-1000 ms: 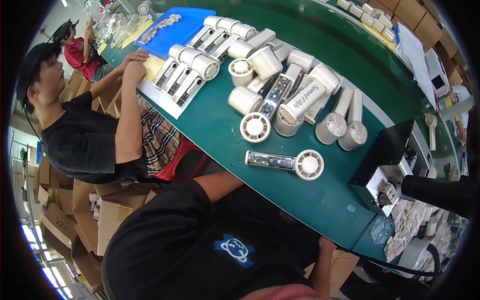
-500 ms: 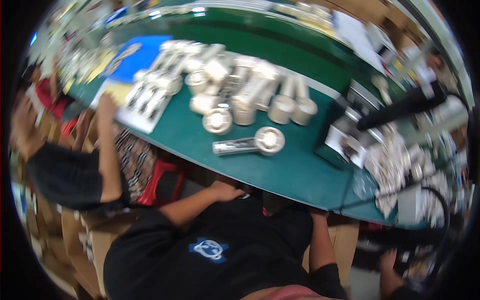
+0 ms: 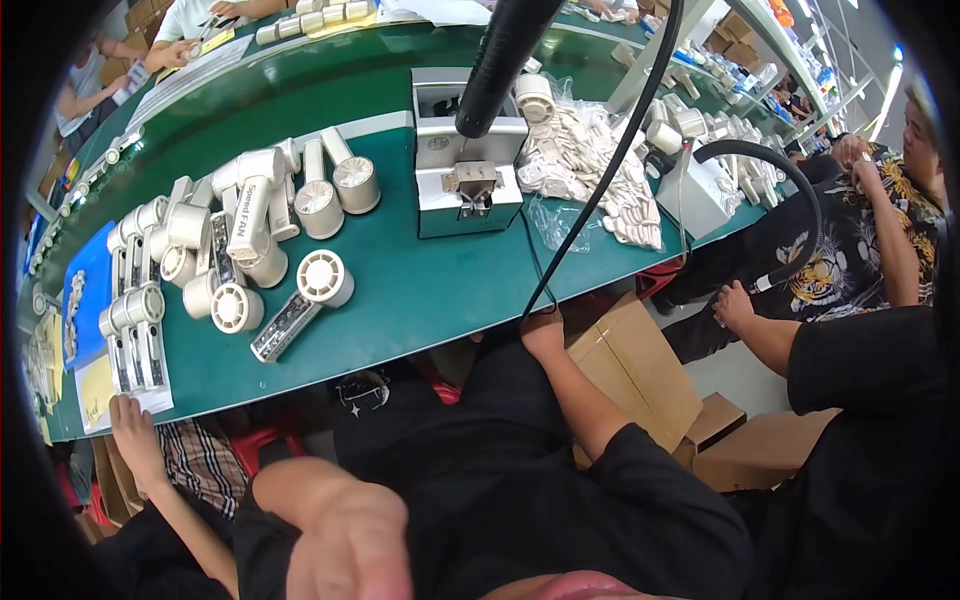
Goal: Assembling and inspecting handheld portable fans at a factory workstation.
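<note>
My left hand (image 3: 355,540) is raised close to the camera, blurred, its fingers foreshortened and partly cut off by the lower edge. No object shows in it. My right hand (image 3: 544,332) rests at the table's front edge, beside a thin black cable; its fingers are mostly hidden. On the green table lies a white handheld fan (image 3: 325,277) with a round vented head and an opened handle showing dark inner parts. Behind it, several more white handheld fans (image 3: 318,208) lie heaped. A metal press-like fixture (image 3: 466,195) with a small clamp stands farther right.
White plastic parts (image 3: 590,165) are piled right of the fixture. A thick black hose (image 3: 505,60) hangs over it. A co-worker's hand (image 3: 135,440) touches the table's left corner; another's hand (image 3: 735,305) is near a hose end at right. Cardboard boxes (image 3: 635,375) stand below.
The view has swung to the right, so the fans now sit farther left and the fixture is central. My left hand has risen from my lap toward the camera.
</note>
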